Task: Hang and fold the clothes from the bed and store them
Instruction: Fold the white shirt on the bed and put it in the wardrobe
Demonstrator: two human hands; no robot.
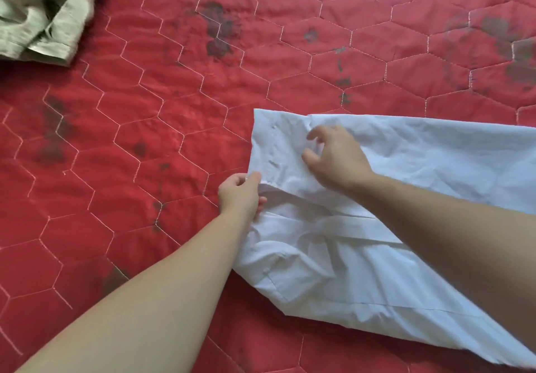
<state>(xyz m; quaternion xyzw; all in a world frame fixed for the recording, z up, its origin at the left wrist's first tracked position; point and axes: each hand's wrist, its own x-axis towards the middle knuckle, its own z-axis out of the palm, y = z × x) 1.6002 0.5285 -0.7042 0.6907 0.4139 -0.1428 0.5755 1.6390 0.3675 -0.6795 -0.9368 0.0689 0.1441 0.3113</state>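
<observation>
A white shirt [420,164] lies partly folded on the red quilted bed [145,111], at the right and lower right. My left hand [239,193] pinches the shirt's left edge between thumb and fingers. Just above the cloth near the shirt's upper left corner hovers my right hand [336,155], fingers spread and curled, holding nothing that I can see. Both bare forearms reach in from the bottom.
A crumpled pale green garment [40,16] lies at the top left corner of the bed. The red quilt has hexagon stitching and several dark worn patches [220,30]. Bare quilt stretches across the left and top.
</observation>
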